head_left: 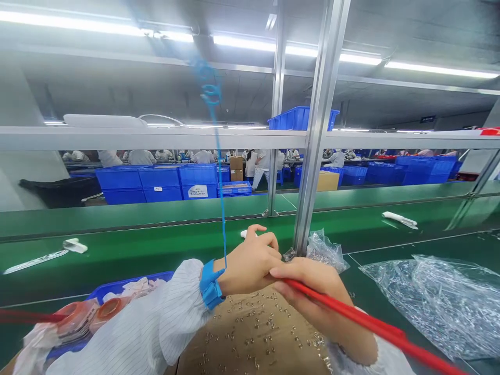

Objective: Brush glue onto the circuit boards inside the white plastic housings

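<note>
My left hand [253, 258], with a blue wrist strap [212, 285] and coiled blue cord [221, 187], reaches over the green belt [187, 229]. Its fingers are bent and apart. A small white piece [244, 234] shows just past the fingertips; whether they touch it I cannot tell. My right hand [318, 297] is closed on a long thin red strip [347, 308], which slants to the lower right. The right thumb end meets the side of my left hand. Below both hands lies a brown board [234, 344] scattered with small shiny metal parts [258, 325].
Clear bags of metal parts [437, 307] lie at right, with a smaller bag [326, 250] by the metal post [312, 156]. White parts [400, 220] rest on the belt. A blue tray [102, 291] at left holds tape rolls. Blue crates [160, 183] and people stand beyond.
</note>
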Demonstrator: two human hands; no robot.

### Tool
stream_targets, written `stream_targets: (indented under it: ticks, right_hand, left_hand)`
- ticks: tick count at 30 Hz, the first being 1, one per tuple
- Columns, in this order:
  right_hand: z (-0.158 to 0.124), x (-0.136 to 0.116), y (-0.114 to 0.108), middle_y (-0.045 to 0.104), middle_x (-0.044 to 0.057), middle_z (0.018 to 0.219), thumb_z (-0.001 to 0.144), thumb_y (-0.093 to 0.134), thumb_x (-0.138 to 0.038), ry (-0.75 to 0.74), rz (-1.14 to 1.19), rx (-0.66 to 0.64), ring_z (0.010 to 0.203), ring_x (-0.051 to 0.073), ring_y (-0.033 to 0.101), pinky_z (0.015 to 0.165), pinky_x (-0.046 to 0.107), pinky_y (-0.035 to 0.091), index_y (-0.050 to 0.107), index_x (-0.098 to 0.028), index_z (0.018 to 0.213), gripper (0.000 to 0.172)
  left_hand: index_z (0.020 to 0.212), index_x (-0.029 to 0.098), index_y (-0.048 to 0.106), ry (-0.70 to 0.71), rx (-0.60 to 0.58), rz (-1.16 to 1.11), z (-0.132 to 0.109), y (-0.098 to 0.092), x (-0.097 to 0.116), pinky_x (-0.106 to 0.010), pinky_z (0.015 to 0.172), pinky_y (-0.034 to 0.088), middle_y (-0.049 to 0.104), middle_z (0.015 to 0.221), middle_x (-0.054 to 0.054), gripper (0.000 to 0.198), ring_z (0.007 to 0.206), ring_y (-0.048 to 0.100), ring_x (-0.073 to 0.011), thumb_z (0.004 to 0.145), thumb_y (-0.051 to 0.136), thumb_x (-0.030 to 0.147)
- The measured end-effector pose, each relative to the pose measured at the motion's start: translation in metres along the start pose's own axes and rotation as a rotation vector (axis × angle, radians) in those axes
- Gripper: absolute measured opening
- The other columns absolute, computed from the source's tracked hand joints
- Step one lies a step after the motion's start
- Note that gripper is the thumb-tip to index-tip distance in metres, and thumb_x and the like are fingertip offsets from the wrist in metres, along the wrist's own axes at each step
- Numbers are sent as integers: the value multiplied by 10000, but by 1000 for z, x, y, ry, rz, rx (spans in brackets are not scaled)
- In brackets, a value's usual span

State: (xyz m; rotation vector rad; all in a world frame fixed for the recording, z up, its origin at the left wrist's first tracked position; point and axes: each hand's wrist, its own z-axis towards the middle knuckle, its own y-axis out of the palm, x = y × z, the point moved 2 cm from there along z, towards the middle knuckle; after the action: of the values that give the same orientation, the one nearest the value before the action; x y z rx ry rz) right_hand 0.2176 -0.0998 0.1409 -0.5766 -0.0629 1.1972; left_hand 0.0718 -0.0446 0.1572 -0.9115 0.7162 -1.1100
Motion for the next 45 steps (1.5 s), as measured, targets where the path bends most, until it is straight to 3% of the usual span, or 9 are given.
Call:
stream_targets:
  ticks: [11,17,21,24,27,29,35,39,45]
  right_hand:
    - [-7,13,6,710,-8,779,933,536,-305,-81,95,-94,688,98,664,662,195,507,634,-224,1031,160]
    - [-2,8,11,628,-12,598,863,631,-383,-44,233,-186,542,83,559,551,188,446,673,-181,914,213]
    - [-4,12,15,620,0,621,942,502,-368,-10,260,-227,555,80,542,541,194,425,658,-172,852,267]
    - [-9,18,15,602,-4,627,966,447,-347,75,279,-147,535,75,530,510,186,425,630,-177,849,276]
    - [-14,26,10,643,21,736,965,450,-356,151,357,20,606,92,582,543,197,488,636,-199,915,249]
    - [-16,32,7,660,36,813,962,452,-375,180,427,140,660,108,613,551,211,524,648,-224,962,247]
    - [-17,43,1,654,1,694,926,538,-327,293,621,388,565,104,629,442,178,521,669,-232,904,164]
    - [-22,44,-5,646,12,651,912,561,-313,338,576,472,514,99,611,396,162,487,681,-196,838,183]
    - [-30,50,-10,627,8,598,890,591,-345,383,571,502,463,93,583,342,144,431,672,-183,812,197]
  left_hand:
    - [573,180,555,-49,-112,48,-5,2,-2,-483,976,209,514,527,32,302,753,476,-162,866,582,248]
    - [495,156,472,-21,-118,-68,-4,-3,4,-510,966,220,509,495,45,308,760,499,-168,725,644,46]
    - [511,163,509,-49,-115,-36,-8,1,3,-519,1003,200,544,517,36,302,788,523,-171,786,630,138]
    - [846,230,677,-109,-66,64,-12,-6,2,-548,1025,160,692,877,-18,162,958,543,-224,815,647,386]
    - [1279,277,541,-184,87,187,-19,-27,4,-554,1017,166,548,1331,-102,700,1178,460,-308,698,657,650]
    - [1296,292,521,-266,201,238,-27,-43,6,-520,1003,212,509,1375,-97,734,1211,442,-309,680,655,667]
    - [934,248,657,-499,368,88,-63,-54,10,-389,896,336,684,961,-14,216,952,590,-199,868,580,438]
    - [521,185,520,-550,318,-60,-89,-38,7,-383,892,332,524,509,54,571,505,485,-101,901,393,591]
    - [450,180,439,-691,337,-182,-112,-14,2,-381,834,381,418,448,52,739,466,388,-109,701,278,857]
